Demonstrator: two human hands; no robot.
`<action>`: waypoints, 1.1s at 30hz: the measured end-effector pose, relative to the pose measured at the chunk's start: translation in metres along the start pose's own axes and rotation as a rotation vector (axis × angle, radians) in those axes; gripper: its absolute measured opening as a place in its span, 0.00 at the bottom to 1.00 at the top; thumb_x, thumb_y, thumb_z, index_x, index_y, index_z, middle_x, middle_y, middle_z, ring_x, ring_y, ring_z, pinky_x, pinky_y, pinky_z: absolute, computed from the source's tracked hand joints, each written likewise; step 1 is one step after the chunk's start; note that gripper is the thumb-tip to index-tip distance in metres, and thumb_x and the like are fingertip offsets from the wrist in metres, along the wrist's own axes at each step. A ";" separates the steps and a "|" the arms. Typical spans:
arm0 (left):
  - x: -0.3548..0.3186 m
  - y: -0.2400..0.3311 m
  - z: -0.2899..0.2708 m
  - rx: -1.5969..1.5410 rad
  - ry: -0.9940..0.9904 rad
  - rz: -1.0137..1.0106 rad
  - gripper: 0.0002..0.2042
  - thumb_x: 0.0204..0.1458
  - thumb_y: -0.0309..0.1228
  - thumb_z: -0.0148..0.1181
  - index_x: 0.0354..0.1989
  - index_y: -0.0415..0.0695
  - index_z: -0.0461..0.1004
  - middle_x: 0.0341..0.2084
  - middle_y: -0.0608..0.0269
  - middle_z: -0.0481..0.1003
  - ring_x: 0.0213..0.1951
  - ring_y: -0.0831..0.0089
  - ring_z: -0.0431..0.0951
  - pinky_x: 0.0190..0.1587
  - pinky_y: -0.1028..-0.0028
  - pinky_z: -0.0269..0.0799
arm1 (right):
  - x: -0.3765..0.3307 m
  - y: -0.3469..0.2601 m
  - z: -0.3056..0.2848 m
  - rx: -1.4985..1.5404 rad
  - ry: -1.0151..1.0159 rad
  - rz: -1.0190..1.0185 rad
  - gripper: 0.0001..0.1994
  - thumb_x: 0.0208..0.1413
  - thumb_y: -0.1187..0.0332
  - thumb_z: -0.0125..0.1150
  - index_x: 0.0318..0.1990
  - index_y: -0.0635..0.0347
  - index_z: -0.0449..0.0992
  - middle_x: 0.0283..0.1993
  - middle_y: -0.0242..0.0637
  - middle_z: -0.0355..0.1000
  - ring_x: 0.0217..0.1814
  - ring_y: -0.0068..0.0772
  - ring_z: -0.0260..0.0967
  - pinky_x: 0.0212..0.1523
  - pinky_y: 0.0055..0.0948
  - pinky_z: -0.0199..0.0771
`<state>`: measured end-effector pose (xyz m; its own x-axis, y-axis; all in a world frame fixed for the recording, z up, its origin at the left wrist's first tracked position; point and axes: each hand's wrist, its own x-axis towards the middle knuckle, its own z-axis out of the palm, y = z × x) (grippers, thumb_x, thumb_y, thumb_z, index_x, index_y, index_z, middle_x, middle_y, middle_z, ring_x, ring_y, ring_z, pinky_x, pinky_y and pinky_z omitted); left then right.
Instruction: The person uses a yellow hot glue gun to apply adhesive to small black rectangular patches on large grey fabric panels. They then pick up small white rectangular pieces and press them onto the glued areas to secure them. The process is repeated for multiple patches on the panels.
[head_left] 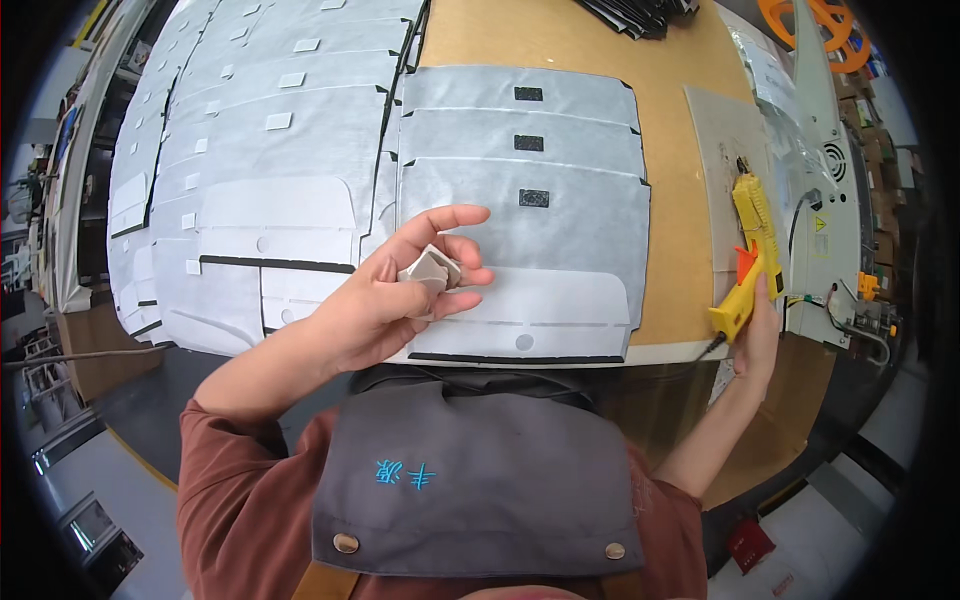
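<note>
My left hand (375, 300) is over the front of a stack of silver-grey fabric panels (590, 215). Between its thumb and curled fingers sit several small off-white square pieces (428, 266); the index finger stretches out to the right. Three black rectangular patches (534, 198) run in a column up the panels, one on each visible layer. At the right side of the table my right hand (758, 338) is round the handle end of a yellow glue gun (758, 225) with an orange trigger. Its nozzle points away from me, above a pale board (708, 150). Some right fingers are hidden behind the handle.
On the left lie more overlapping grey panels (330, 130) with small white patches (279, 121). A bundle of black strips (640, 12) lies at the far edge. A pale machine (825, 200) with an orange wheel (810, 25) stands right of the table. The gun's black cord (712, 346) trails over the front edge.
</note>
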<state>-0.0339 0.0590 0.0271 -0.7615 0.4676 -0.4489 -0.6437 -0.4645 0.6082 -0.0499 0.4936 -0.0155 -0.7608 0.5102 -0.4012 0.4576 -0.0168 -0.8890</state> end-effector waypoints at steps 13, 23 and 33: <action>0.004 -0.021 0.022 -0.220 -0.112 -0.039 0.47 0.32 0.16 0.43 0.72 0.42 0.45 0.62 0.47 0.63 0.65 0.58 0.63 0.68 0.66 0.61 | -0.127 -0.020 0.127 -0.364 -0.537 -1.186 0.10 0.45 0.77 0.71 0.34 0.57 0.75 0.32 0.34 0.74 0.31 0.33 0.73 0.31 0.29 0.73; 0.016 -0.022 0.026 -0.377 -0.129 0.029 0.41 0.41 0.21 0.42 0.72 0.41 0.45 0.63 0.45 0.62 0.69 0.56 0.56 0.68 0.61 0.57 | -0.144 -0.016 0.177 -0.387 -0.562 -1.366 0.14 0.38 0.70 0.73 0.34 0.55 0.77 0.35 0.29 0.73 0.33 0.32 0.70 0.31 0.30 0.70; 0.022 -0.022 0.015 -0.368 -0.001 -0.084 0.27 0.51 0.25 0.42 0.63 0.40 0.60 0.50 0.56 0.70 0.50 0.67 0.72 0.49 0.72 0.73 | -0.129 -0.014 0.173 -0.319 -0.519 -1.408 0.15 0.39 0.75 0.71 0.39 0.59 0.80 0.35 0.32 0.73 0.31 0.32 0.71 0.29 0.28 0.70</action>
<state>-0.0348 0.0912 0.0139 -0.7049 0.5165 -0.4861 -0.6884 -0.6632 0.2935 -0.0381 0.2792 0.0107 -0.6882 -0.3949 0.6087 -0.7244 0.4214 -0.5456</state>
